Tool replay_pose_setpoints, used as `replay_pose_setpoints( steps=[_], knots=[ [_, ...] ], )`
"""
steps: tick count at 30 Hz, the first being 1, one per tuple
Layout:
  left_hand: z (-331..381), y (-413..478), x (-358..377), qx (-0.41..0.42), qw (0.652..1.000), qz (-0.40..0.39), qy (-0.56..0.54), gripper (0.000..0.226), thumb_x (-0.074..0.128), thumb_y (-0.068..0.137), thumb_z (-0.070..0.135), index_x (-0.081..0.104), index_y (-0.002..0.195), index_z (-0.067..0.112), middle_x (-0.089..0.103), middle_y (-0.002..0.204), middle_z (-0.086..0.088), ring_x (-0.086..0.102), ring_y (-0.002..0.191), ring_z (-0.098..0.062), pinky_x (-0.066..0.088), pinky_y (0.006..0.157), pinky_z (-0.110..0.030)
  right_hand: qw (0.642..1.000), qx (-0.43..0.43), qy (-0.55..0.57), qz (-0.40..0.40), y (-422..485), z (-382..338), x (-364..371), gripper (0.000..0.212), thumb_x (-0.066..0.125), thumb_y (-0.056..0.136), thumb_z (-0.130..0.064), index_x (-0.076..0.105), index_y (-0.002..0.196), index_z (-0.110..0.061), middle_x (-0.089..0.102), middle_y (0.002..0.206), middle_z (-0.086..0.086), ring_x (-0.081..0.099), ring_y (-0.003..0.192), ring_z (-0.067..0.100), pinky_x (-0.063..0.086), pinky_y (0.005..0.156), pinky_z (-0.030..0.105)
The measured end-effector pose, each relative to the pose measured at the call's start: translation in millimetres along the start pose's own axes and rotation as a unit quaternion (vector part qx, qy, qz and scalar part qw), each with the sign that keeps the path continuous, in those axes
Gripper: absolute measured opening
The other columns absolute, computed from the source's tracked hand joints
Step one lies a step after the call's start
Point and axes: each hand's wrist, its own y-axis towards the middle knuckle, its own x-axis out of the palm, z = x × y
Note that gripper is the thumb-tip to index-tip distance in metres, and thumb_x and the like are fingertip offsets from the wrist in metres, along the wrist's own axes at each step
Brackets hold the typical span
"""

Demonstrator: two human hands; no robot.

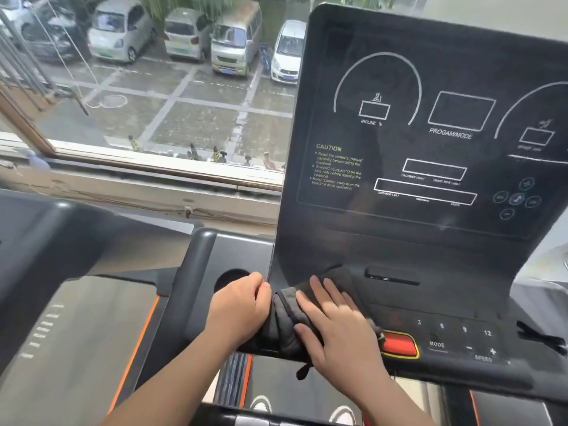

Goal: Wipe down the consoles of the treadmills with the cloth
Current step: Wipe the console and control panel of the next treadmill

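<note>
Wiping looks barely begun: right hand (333, 325) spread flat on the cloth (287, 321) at the console's (399, 210) lower-left edge, left hand (242, 305) curled beside it, display likely left.

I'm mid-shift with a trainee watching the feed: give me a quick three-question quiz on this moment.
1. True or false: the right hand lies flat on the cloth.
2. What colour is the button beside the MODE key?
3. The left hand is: A) pressing the display panel, B) curled at the cloth's left edge, C) out of view.

Key: 1 true; 2 red; 3 B.
</note>
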Motion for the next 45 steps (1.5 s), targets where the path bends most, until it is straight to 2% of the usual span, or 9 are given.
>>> replay_pose_setpoints(
  steps=[4, 6, 10, 17, 23, 28, 34, 39, 45],
  knots=[
    [0, -4, 2, -0.003, 0.999, 0.026, -0.027, 0.036, 0.044, 0.099, 0.037, 0.042, 0.069, 0.019, 0.053, 0.062, 0.001, 0.054, 0.059, -0.015, 0.048, 0.060, -0.040, 0.999, 0.029, 0.015, 0.011, 30, -5, 5, 0.060, 0.033, 0.101, -0.059, 0.040, 0.157, -0.040, 0.020, 0.172, -0.006, 0.011, 0.159, 0.015, 0.014, 0.127, 0.038],
    [-1, -5, 2, -0.007, 0.998, 0.050, -0.033, 0.036, 0.042, 0.099, 0.039, 0.044, 0.069, 0.020, 0.053, 0.062, 0.003, 0.053, 0.059, -0.014, 0.050, 0.060, -0.041, 0.998, 0.048, 0.010, 0.039, 34, -15, 10, 0.057, 0.040, 0.100, -0.055, 0.049, 0.153, -0.035, 0.030, 0.169, 0.001, 0.023, 0.158, 0.020, 0.028, 0.125, 0.045],
    [-4, -9, 2, 0.004, 0.997, 0.067, -0.032, 0.037, 0.042, 0.100, 0.042, 0.047, 0.070, 0.022, 0.055, 0.062, 0.006, 0.054, 0.058, -0.012, 0.051, 0.059, -0.040, 0.997, 0.055, 0.001, 0.062, 13, -26, 13, 0.052, 0.050, 0.097, -0.052, 0.061, 0.142, -0.028, 0.055, 0.148, 0.013, 0.051, 0.141, 0.034, 0.055, 0.103, 0.050],
    [0, -4, 7, -0.011, 0.998, 0.061, -0.007, 0.039, 0.045, 0.103, 0.036, 0.043, 0.068, 0.019, 0.052, 0.059, 0.003, 0.051, 0.053, -0.013, 0.044, 0.054, -0.036, 0.996, -0.015, 0.003, 0.089, -27, -20, 20, 0.053, 0.060, 0.094, -0.050, 0.065, 0.138, -0.022, 0.063, 0.139, 0.008, 0.056, 0.136, 0.034, 0.051, 0.107, 0.049],
    [-1, -8, 4, -0.023, 0.993, 0.103, -0.057, 0.038, 0.053, 0.101, 0.040, 0.043, 0.071, 0.019, 0.054, 0.061, 0.003, 0.052, 0.058, -0.017, 0.043, 0.057, -0.037, 0.990, 0.082, 0.047, 0.102, 31, -13, 9, 0.041, 0.055, 0.095, -0.046, 0.071, 0.130, -0.032, 0.063, 0.141, 0.004, 0.053, 0.140, 0.028, 0.057, 0.101, 0.047],
    [-3, -11, 6, -0.002, 0.992, 0.111, -0.064, 0.017, 0.057, 0.100, 0.036, 0.052, 0.086, 0.029, 0.060, 0.072, 0.013, 0.056, 0.064, -0.009, 0.034, 0.054, -0.022, 0.991, 0.081, 0.036, 0.098, 15, -27, 17, 0.047, 0.053, 0.097, -0.046, 0.066, 0.136, -0.024, 0.062, 0.140, 0.009, 0.049, 0.142, 0.032, 0.048, 0.110, 0.053],
    [-4, -9, 11, -0.002, 0.993, 0.109, -0.055, 0.009, 0.059, 0.098, 0.034, 0.053, 0.095, 0.028, 0.062, 0.074, 0.011, 0.062, 0.067, -0.018, 0.051, 0.060, -0.036, 0.991, 0.048, 0.032, 0.120, -34, -18, 25, 0.052, 0.067, 0.088, -0.052, 0.069, 0.132, -0.025, 0.065, 0.129, 0.007, 0.057, 0.132, 0.032, 0.050, 0.107, 0.051],
    [0, -9, 8, 0.003, 0.993, 0.106, -0.050, 0.010, 0.057, 0.099, 0.033, 0.051, 0.094, 0.027, 0.062, 0.073, 0.009, 0.061, 0.066, -0.020, 0.051, 0.059, -0.037, 0.993, 0.079, 0.038, 0.073, 2, -16, 11, 0.046, 0.053, 0.097, -0.055, 0.065, 0.137, -0.034, 0.061, 0.139, 0.004, 0.051, 0.140, 0.028, 0.055, 0.100, 0.050],
    [-2, -11, 7, 0.013, 0.992, 0.113, -0.054, 0.009, 0.058, 0.099, 0.030, 0.052, 0.094, 0.026, 0.062, 0.076, 0.010, 0.061, 0.067, -0.018, 0.050, 0.058, -0.036, 0.995, 0.093, 0.015, 0.012, 30, -43, -2, 0.081, 0.041, 0.088, -0.079, 0.051, 0.150, -0.028, 0.046, 0.157, 0.012, 0.032, 0.152, 0.033, 0.034, 0.121, 0.055]
  ],
)
